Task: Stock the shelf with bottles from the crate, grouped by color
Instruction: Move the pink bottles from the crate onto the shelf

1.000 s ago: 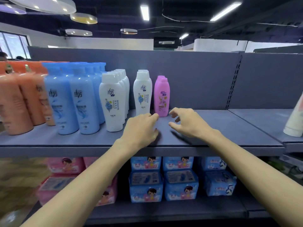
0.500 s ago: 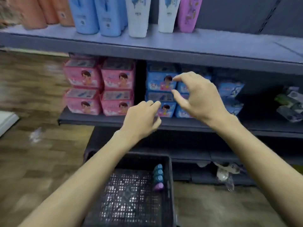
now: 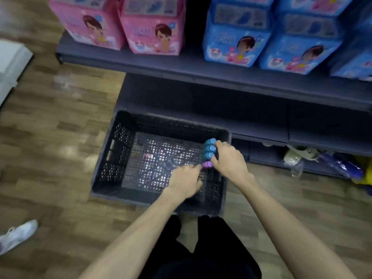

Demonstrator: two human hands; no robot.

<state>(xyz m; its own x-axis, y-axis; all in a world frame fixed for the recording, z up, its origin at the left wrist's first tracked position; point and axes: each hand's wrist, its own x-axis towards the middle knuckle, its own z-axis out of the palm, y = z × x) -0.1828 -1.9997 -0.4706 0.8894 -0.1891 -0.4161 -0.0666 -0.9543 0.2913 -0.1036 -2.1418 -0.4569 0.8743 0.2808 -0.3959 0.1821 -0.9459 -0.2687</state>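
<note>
Nearest, black trousers (image 3: 201, 256) and two bare forearms reaching down into the crate (image 3: 120, 158), dark grey and perforated, standing on the wooden floor (image 3: 50, 137). Inside the crate, against its right wall: a short row of upright bottles, three blue-capped bottles (image 3: 209, 148) and, nearest of the row, one purple-capped bottle (image 3: 207, 164). Rest of the crate floor bare mesh.

Left hand (image 3: 186, 181) at the purple cap, fingers curled toward it; true pinch or mere touch, cannot tell through the blur. Right hand (image 3: 229, 161) curled over the blue caps from the right wall side; closed grip or not, also unclear.

Judged step: picking the next bottles. Best done one colour per hand, purple left and blue right, so that grouping is settled before the lift. Grip lower on the body rather than on the cap alone, lift straight up clear of the crate wall, leave neighbours standing.

Beyond the crate, the lower shelf (image 3: 221, 73) with pink packs (image 3: 153, 33) left and blue packs (image 3: 237, 41) right, each printed with a cartoon child; lettering too blurred to read. No bottle labels visible from above.
</note>
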